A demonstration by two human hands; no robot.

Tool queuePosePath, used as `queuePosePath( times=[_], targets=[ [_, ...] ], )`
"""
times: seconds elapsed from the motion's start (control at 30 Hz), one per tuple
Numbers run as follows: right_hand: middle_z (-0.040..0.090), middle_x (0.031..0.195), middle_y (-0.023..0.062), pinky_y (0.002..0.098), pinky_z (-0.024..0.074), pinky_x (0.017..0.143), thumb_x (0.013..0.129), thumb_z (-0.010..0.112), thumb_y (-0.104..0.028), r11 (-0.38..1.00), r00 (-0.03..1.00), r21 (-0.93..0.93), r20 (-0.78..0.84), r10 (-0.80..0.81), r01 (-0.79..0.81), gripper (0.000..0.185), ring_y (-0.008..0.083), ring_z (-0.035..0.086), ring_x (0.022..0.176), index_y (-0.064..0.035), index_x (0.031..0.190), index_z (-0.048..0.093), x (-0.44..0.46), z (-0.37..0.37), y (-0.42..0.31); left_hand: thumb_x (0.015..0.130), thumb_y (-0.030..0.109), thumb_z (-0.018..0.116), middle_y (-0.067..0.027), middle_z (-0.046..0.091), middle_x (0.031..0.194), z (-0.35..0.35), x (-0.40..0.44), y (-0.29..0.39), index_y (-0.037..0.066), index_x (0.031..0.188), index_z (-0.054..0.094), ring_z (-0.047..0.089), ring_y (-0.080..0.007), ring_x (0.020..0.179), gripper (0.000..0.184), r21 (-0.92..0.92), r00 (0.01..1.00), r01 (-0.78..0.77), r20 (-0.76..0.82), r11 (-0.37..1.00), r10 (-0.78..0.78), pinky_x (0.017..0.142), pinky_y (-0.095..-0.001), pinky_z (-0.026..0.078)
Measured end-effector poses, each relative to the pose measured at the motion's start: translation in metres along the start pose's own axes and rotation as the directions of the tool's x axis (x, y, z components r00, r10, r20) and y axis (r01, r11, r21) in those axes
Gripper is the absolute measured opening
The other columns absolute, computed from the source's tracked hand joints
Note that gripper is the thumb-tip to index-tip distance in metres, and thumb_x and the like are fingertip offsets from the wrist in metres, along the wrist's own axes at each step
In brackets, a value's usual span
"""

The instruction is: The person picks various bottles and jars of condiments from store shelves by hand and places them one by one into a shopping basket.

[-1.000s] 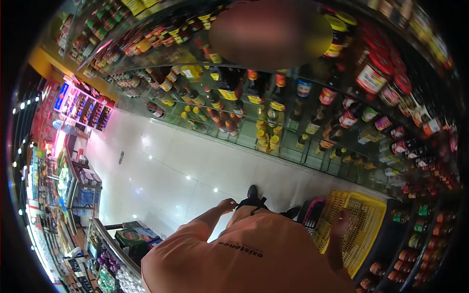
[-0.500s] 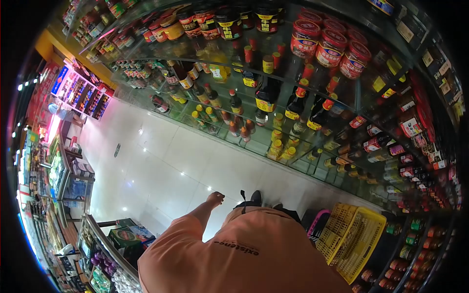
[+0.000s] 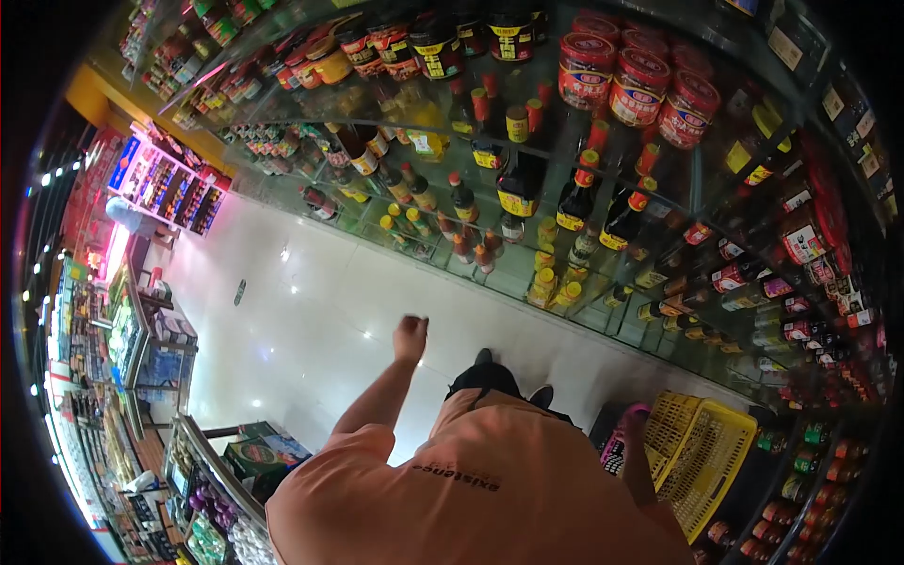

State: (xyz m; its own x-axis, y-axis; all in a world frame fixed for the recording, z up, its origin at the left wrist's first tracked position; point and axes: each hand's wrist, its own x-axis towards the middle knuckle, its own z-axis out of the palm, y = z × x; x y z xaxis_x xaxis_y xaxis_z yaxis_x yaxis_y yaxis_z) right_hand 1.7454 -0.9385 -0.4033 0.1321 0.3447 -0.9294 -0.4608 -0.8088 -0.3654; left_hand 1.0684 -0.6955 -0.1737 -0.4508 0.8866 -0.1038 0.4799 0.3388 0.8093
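Lengthwise, the yellow basket (image 3: 708,469) runs diagonally.

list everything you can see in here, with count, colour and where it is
shelves: several, glassy, top and right
red jars: several, red, top right of centre
black jars: several, black and yellow, top centre
dark bottles: several, yellow labels, lower shelf
yellow bottles: several, yellow, bottom shelf
small jars: many, red and green, lower right
yellow basket: at least one, yellow, right
pink basket: one, pink and dark, beside yellow
carton: at least one, green, lower left
display: one, pink-lit, far left
floor: one, pale, centre
other person: one, bluish top, far left
shirt: one, orange, bottom centre
shoes: two, dark, below centre
left hand: one, bare, over floor
right hand: one, bare, by pink basket, grip unclear
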Motion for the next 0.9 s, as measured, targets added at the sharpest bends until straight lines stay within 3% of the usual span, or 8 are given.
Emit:
queuePosePath(
  times=[0.13, 0.3, 0.37, 0.43, 0.5, 0.6, 0.8, 0.9],
  targets=[
    [0.061, 0.069, 0.0083, 0.0459, 0.0548, 0.058, 0.090, 0.060, -0.033, 0.942, 0.978, -0.320, -0.145, -0.151, 0.098, 0.026, 0.0274, 0.062, 0.059, -0.0093, 0.100, 0.062, -0.070, 0.035, 0.052, 0.085, 0.026, 0.077, -0.0076, 0.058, 0.067, -0.028, 0.097, 0.152, 0.002, 0.083, 0.054, 0.055, -0.0205, 0.062, 0.034, -0.102, 0.923, -0.341, -0.227, 0.934, 0.312, 0.063, -0.0345, 0.048],
    [0.066, 0.077, 0.0118, 0.0423, 0.0550, 0.052, 0.094, 0.058, -0.029, 0.754, 0.976, -0.657, -0.153, -0.158, 0.019, 0.025, 0.0261, 0.066, 0.059, -0.0072, 0.105, 0.060, -0.155, 0.128, 0.037, 0.083, 0.028, 0.079, -0.0106, 0.062, 0.099, -0.037, 0.211, 0.259, 0.001, 0.118, 0.052, 0.060, -0.0201, 0.081, 0.051, -0.238, 0.869, -0.490, -0.211, 0.839, 0.447, 0.075, -0.0350, 0.051],
    [0.067, 0.080, 0.0123, 0.0418, 0.0553, 0.051, 0.095, 0.058, -0.028, 0.797, 0.973, -0.600, -0.138, -0.183, 0.065, 0.024, 0.0257, 0.067, 0.060, -0.0071, 0.106, 0.060, -0.142, 0.155, 0.046, 0.079, 0.028, 0.081, -0.0162, 0.058, 0.115, -0.031, 0.250, 0.281, 0.000, 0.129, 0.049, 0.060, -0.0301, 0.097, 0.066, -0.020, 0.759, -0.609, -0.305, 0.793, 0.575, 0.085, -0.0414, 0.050],
    [0.069, 0.084, 0.0121, 0.0406, 0.0552, 0.053, 0.094, 0.058, -0.025, 0.938, 0.981, -0.335, -0.132, -0.142, 0.091, 0.022, 0.0252, 0.068, 0.064, -0.0077, 0.107, 0.060, -0.121, 0.182, 0.050, 0.077, 0.027, 0.081, -0.0186, 0.056, 0.118, -0.020, 0.277, 0.296, 0.000, 0.130, 0.049, 0.057, -0.0353, 0.104, 0.068, 0.033, 0.705, -0.651, -0.344, 0.759, 0.620, 0.088, -0.0445, 0.048],
    [0.069, 0.085, 0.0121, 0.0387, 0.0551, 0.054, 0.093, 0.059, -0.024, 0.918, 0.969, -0.370, -0.137, -0.208, 0.145, 0.022, 0.0243, 0.068, 0.066, -0.0074, 0.108, 0.061, -0.115, 0.222, 0.038, 0.074, 0.025, 0.082, -0.0231, 0.053, 0.122, -0.013, 0.298, 0.306, 0.000, 0.130, 0.049, 0.050, -0.0455, 0.114, 0.070, 0.155, 0.650, -0.681, -0.321, 0.716, 0.689, 0.095, -0.0499, 0.044],
    [0.069, 0.086, 0.0127, 0.0355, 0.0548, 0.058, 0.091, 0.060, -0.021, 0.855, 0.933, -0.442, -0.096, -0.346, 0.271, 0.024, 0.0227, 0.069, 0.070, -0.0061, 0.111, 0.061, -0.149, 0.299, -0.001, 0.072, 0.026, 0.082, -0.0236, 0.053, 0.121, 0.011, 0.327, 0.296, 0.001, 0.129, 0.048, 0.051, -0.0444, 0.114, 0.070, -0.047, 0.747, -0.633, -0.296, 0.773, 0.595, 0.096, -0.0480, 0.043],
    [0.071, 0.092, 0.0178, 0.0369, 0.0547, 0.070, 0.088, 0.061, -0.020, 0.779, 0.901, -0.531, -0.065, -0.430, 0.334, 0.032, 0.0237, 0.071, 0.075, -0.0016, 0.114, 0.061, -0.174, 0.346, 0.004, 0.070, 0.021, 0.084, -0.0208, 0.053, 0.117, 0.017, 0.337, 0.260, 0.002, 0.125, 0.050, 0.053, -0.0405, 0.107, 0.068, -0.200, 0.709, -0.701, -0.300, 0.685, 0.638, 0.092, -0.0466, 0.044],
    [0.067, 0.078, 0.0083, 0.0315, 0.0523, 0.063, 0.090, 0.063, -0.015, 0.648, 0.852, -0.653, -0.008, -0.524, 0.392, 0.024, 0.0162, 0.067, 0.072, -0.0024, 0.110, 0.062, -0.169, 0.351, 0.024, 0.066, 0.013, 0.086, -0.0168, 0.052, 0.114, 0.000, 0.304, 0.238, 0.002, 0.122, 0.052, 0.053, -0.0357, 0.103, 0.067, -0.324, 0.735, -0.678, -0.271, 0.660, 0.622, 0.091, -0.0437, 0.044]
  ],
)
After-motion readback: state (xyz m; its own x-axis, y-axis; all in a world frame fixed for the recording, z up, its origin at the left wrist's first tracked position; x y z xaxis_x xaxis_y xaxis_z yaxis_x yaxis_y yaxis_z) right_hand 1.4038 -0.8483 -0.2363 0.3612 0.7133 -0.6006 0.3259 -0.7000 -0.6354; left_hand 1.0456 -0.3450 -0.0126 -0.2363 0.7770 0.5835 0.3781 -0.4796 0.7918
